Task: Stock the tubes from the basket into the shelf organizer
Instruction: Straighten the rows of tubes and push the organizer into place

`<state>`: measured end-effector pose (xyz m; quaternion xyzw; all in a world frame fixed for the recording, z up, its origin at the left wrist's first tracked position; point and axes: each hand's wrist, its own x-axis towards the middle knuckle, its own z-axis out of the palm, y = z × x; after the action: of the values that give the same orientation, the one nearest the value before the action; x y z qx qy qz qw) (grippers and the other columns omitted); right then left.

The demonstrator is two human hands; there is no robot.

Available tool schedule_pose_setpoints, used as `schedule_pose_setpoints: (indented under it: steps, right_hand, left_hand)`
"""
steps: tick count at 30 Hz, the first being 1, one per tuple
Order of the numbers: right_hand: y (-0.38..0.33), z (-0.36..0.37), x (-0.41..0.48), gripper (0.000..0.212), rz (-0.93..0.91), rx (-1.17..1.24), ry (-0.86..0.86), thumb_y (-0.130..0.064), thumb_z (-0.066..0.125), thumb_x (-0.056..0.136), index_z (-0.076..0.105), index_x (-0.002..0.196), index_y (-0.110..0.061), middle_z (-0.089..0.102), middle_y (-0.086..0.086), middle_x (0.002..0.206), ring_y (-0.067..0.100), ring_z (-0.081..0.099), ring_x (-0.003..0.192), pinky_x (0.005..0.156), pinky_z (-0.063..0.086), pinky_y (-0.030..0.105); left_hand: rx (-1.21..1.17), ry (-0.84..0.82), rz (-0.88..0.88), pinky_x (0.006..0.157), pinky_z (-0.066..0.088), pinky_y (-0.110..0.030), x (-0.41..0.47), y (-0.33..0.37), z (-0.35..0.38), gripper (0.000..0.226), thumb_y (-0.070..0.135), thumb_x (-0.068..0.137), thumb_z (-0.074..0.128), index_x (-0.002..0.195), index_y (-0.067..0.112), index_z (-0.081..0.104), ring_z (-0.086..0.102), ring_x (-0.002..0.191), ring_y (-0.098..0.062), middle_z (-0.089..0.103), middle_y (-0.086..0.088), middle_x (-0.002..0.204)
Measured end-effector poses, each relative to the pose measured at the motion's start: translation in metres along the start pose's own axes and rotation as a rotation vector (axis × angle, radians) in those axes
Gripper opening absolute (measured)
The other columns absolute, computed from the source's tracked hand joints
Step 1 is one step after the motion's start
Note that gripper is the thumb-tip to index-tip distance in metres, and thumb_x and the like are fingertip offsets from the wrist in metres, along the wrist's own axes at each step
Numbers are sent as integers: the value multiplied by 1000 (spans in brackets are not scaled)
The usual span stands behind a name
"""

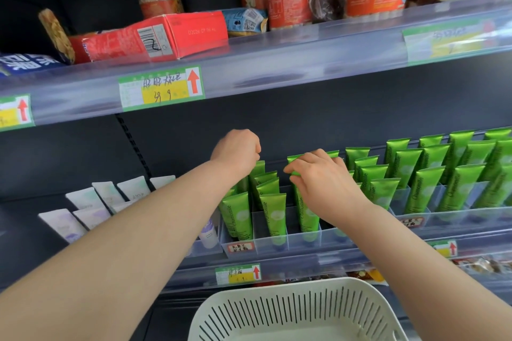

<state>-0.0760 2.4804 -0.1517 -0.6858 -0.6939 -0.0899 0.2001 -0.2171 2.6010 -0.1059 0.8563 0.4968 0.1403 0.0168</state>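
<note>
Two hands up at the shelf at once. My right hand (324,180) pinches the flat crimped top of a glossy green plastic tube (294,166) between thumb and fingertips. That tube stands cap-end down in the clear plastic shelf organizer (277,243), in a middle column among the other green tubes (457,191).

My left hand (235,151) is curled knuckles-up over the tops of the next column to the left. Honestly can't tell if it has one pinched or is just closed on nothing.

The white slotted plastic basket (277,313) sits below the shelf, and no tubes show in the part I can see.

Handling-wise, I'd guess these are light and squishy, with a slick finish. Grabbing the body probably dents it or lets it slide. The crimp looks like the stiffest bit, so that's where I'd hold. I'd guide it straight down too, since the neighbours seem ready to tip like dominoes.
</note>
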Motion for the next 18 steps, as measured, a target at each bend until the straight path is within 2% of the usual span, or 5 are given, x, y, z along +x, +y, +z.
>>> schedule_pose_setpoints:
  steps: [2,6,9,14,18]
  right_hand:
    - [0,0,1,28,-3,-2,-4,-31,40,99,56,122,-29,57,-8,122,18,43,115,89,37,38]
    - [3,1,1,29,9,16,2,-32,40,99,57,122,-29,57,-9,123,18,43,115,88,35,38]
    - [8,0,0,28,17,18,4,-33,40,99,57,121,-30,56,-10,122,17,42,115,89,35,38]
    - [12,-1,2,28,22,33,21,-32,42,98,57,122,-30,56,-11,123,16,42,114,89,34,37]
    - [9,1,3,27,13,45,26,-29,43,98,57,121,-29,57,-10,121,17,43,114,89,36,39]
  left_hand:
    - [62,-26,1,72,48,-30,2,-4,1,15,12,89,64,100,19,72,63,91,-24,67,-2,103]
    - [86,-82,-15,69,47,-30,5,-6,9,23,4,86,61,82,26,68,63,89,-23,67,1,98]
    - [63,-71,-17,73,52,-32,9,-2,13,25,4,86,61,75,27,62,63,89,-24,67,1,97]
    - [1,-61,6,72,49,-30,16,6,19,18,8,88,61,87,23,70,62,91,-22,68,2,99]
    - [-43,-66,-2,71,48,-30,17,4,19,12,13,88,64,88,22,72,62,90,-19,68,3,96]
